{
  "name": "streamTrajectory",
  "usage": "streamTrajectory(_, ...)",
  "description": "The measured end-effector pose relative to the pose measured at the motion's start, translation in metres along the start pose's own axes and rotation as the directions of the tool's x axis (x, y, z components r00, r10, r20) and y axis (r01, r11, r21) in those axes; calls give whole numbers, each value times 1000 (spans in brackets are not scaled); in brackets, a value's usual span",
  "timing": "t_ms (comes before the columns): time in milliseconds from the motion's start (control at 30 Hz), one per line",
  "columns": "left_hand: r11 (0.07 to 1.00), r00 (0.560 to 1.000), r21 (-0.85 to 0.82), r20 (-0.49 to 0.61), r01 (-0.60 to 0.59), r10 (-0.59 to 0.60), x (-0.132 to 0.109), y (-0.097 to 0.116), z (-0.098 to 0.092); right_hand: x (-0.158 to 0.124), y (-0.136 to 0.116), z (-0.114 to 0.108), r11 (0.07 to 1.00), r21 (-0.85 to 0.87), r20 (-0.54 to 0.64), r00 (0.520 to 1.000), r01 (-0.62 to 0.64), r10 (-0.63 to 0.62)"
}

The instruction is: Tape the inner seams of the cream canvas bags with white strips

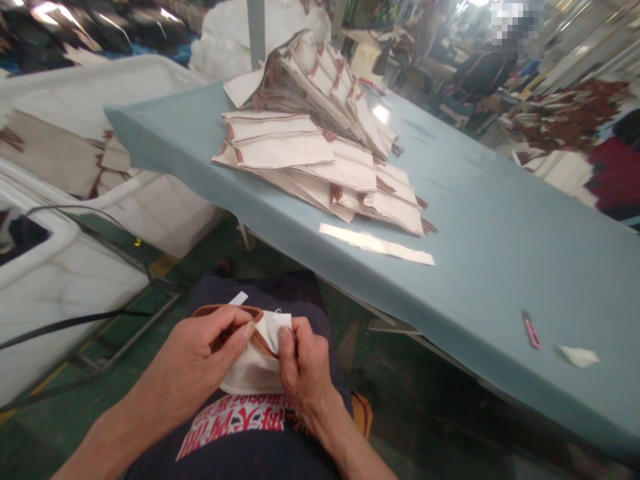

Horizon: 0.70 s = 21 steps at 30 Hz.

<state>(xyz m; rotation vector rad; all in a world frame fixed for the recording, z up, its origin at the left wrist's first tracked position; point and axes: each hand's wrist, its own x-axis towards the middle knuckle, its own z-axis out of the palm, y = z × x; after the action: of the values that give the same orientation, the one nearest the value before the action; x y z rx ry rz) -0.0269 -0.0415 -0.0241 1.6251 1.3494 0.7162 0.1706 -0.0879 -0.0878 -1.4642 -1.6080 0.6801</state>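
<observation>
Rear bin: by the white bin at the far left, flat beige cloth pieces with brown parts are contained.
Front bin: a second white bin is set nearer, with a black cable stretched across it.
Left hand: the brown trim is pinched between thumb and forefinger by the left hand.
White cloth piece: the white cloth piece is held between both hands, over the lap and away from the bench, its upper right part folded.
Dark clothing: the dark clothing is seen beneath, marked with red lettering.
Right hand: the cloth's right edge is gripped under the thumb by the right hand.
Stacks: overlapping stacks of cream cloth with brown ends are piled on the blue-green bench.
Strip: a pale strip is laid just in front of the stacks.
Cutter: a pink-handled cutter is placed near the bench's front edge.
Scrap: a small white scrap is left just right of the cutter.
Far right: a person in dark red is partly seen, near heaped brown pieces.
</observation>
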Motion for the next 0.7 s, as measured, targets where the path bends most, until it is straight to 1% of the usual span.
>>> streamTrajectory(67,995,996,-95,81,35,-28,0,0,-1,2,-1,-3,1000,0,-13,1000,-7,7)
streamTrajectory(133,970,984,-218,164,107,-71,1,-1,-1,7,-1,-10,999,4,-41,999,-32,32)
streamTrajectory(200,944,975,-297,206,142,-82,5,-1,-2,14,-3,-20,997,30,-61,995,-71,73)
streamTrajectory(267,938,972,-319,227,137,-65,10,0,-3,21,-9,-34,991,83,-47,993,-108,112)
streamTrajectory(333,938,969,-325,244,123,-42,15,1,-5,25,-20,-49,979,146,-1,990,-141,142)
streamTrajectory(433,923,960,-355,275,151,-51,20,3,-6,24,-41,-65,938,277,158,973,-206,167)
streamTrajectory(500,910,953,-368,291,192,-83,21,3,-5,23,-53,-66,917,325,279,950,-231,141)
streamTrajectory(567,909,952,-357,287,213,-110,21,3,-3,24,-59,-60,936,272,343,931,-222,121)
streamTrajectory(633,919,955,-334,271,210,-120,21,2,-1,29,-59,-50,965,155,347,926,-213,149)
streamTrajectory(700,921,957,-328,260,210,-125,21,2,0,33,-56,-42,972,66,321,927,-223,191)
